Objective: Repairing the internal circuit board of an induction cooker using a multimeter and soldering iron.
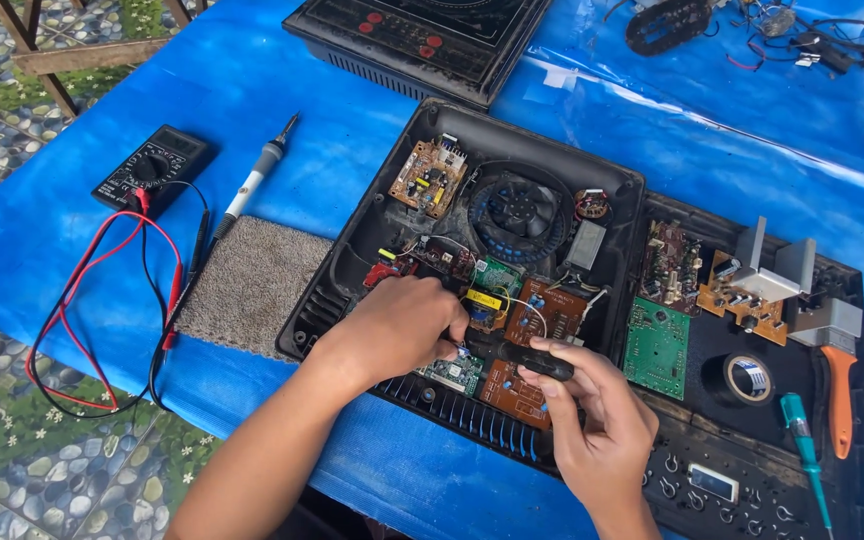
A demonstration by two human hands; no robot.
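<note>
An opened black induction cooker housing (352, 240) lies on a blue sheet, showing a round fan (519, 215) and several brown and green circuit boards. My left hand (397, 325) rests inside the housing, fingers pinched on something small by a green board (457, 372); what it holds is hidden. My right hand (597, 420) grips the black handle of a tool (537, 362) that points toward the left hand's fingertips.
A black multimeter (152, 168) with red and black leads and a soldering iron (252, 180) lie at the left beside a grey mat (252, 285). A black tray (857, 400) at right holds boards, a heatsink, tape roll (749, 378), brush and green screwdriver (802, 440). Another cooker (422, 40) stands behind.
</note>
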